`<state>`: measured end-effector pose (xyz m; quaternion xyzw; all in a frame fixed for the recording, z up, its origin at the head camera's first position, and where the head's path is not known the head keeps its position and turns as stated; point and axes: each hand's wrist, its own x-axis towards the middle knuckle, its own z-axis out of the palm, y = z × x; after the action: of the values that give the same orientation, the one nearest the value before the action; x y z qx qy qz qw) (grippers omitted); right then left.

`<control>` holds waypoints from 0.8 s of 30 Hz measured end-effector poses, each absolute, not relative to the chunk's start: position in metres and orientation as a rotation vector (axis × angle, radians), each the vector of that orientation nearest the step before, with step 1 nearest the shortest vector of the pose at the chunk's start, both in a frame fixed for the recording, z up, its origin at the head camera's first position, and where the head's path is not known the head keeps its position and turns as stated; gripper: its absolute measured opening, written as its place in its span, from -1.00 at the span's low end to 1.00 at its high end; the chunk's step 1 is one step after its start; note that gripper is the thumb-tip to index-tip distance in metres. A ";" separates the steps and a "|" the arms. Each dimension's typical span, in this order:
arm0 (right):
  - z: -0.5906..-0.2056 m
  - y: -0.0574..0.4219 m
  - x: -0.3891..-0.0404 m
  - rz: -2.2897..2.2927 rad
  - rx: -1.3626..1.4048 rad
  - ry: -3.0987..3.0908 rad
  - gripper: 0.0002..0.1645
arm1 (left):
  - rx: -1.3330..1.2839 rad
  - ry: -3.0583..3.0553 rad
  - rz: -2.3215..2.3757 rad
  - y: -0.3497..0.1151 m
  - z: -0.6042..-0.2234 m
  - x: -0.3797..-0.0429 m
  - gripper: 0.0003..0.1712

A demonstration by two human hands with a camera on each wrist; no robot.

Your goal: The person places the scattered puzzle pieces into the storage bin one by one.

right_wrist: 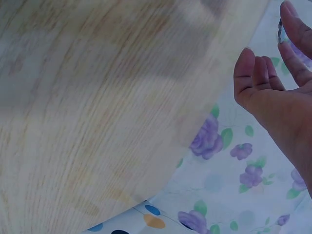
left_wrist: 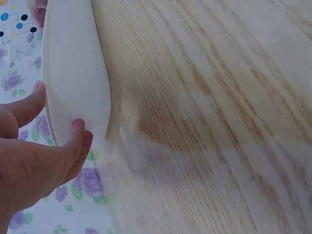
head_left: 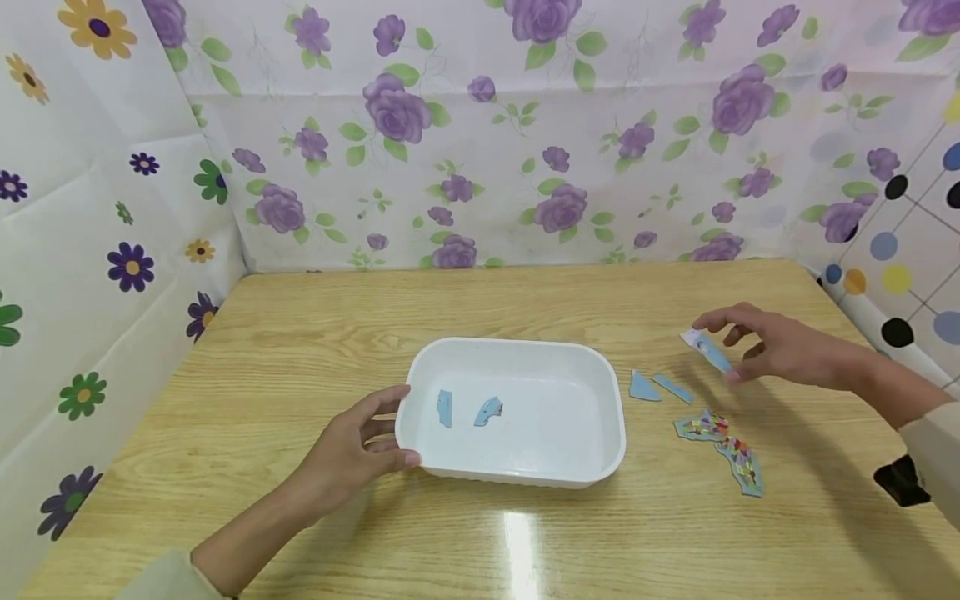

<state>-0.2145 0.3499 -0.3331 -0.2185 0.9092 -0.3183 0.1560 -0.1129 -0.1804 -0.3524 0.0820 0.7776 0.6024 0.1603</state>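
Note:
A white plastic tub (head_left: pixel 555 425) stands mid-table with two small blue puzzle pieces, one a narrow upright piece (head_left: pixel 445 408), the other a curved piece (head_left: pixel 488 411), lying on its floor. My left hand (head_left: pixel 337 454) holds the tub's left end, thumb near the front corner and fingers along the side; the left wrist view shows its fingers against the outer wall (left_wrist: pixel 75 73). Right of the tub, my right hand (head_left: pixel 787 348) pinches a long light-blue puzzle piece (head_left: pixel 711 353) between thumb and index finger, raised over the table. The right wrist view catches that piece (right_wrist: pixel 280 31) edge-on.
Beneath and in front of the right hand lie a blue triangular piece (head_left: pixel 643 387), a thin blue strip (head_left: pixel 672 388) and two multicoloured pieces, one upper (head_left: pixel 703 426), one lower (head_left: pixel 742 467). Floral sheeting (head_left: pixel 495 150) borders the wooden table (head_left: pixel 315 333) behind; patterned sheets flank both sides.

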 end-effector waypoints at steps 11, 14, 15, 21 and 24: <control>-0.321 0.338 -0.217 -0.961 -0.657 2.570 -0.23 | 0.214 2.213 1.731 -0.179 -0.352 -0.112 0.00; -0.317 0.335 -0.217 -0.979 -0.672 2.551 -0.23 | 0.216 2.214 1.729 -0.179 -0.352 -0.112 0.00; -0.316 0.333 -0.217 -0.984 -0.674 2.546 -0.23 | 0.217 2.215 1.728 -0.179 -0.352 -0.112 0.00; -0.309 0.324 -0.219 -0.987 -0.707 2.535 -0.24 | 0.239 2.207 1.740 -0.179 -0.351 -0.111 -0.02; -0.302 0.317 -0.219 -0.996 -0.720 2.514 -0.23 | 0.241 2.202 1.746 -0.179 -0.351 -0.111 -0.03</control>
<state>-0.2189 0.3166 -0.3025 -0.2537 0.8851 -0.3506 0.1710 -0.1110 -0.1792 -0.3507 0.0844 0.7708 0.6109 0.1599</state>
